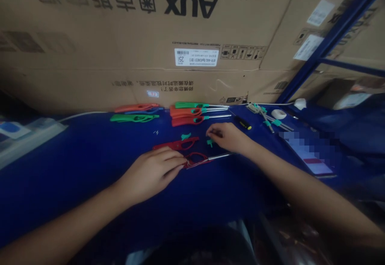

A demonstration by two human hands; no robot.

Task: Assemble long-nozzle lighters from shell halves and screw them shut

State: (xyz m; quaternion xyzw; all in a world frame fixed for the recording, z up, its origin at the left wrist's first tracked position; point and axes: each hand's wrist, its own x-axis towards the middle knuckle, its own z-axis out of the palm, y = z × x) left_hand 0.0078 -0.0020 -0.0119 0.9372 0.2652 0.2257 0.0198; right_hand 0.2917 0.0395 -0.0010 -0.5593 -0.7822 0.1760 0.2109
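My left hand is closed on the near end of a red long-neck lighter body, whose open frame and metal tube point right. Thin wires seem to run along the frame by my fingertips. Above it on the table lies a separate red lighter shell half, with a teal trigger piece beside it. My right hand hovers over the table with fingers curled into a pinch; what they hold, if anything, is too small to make out. Just below its fingertips lies another teal trigger piece.
Assembled-looking lighters and coloured shells line the back, against a large cardboard box. A screwdriver, metal tubes with teal parts, a white tape roll and a phone lie at right.
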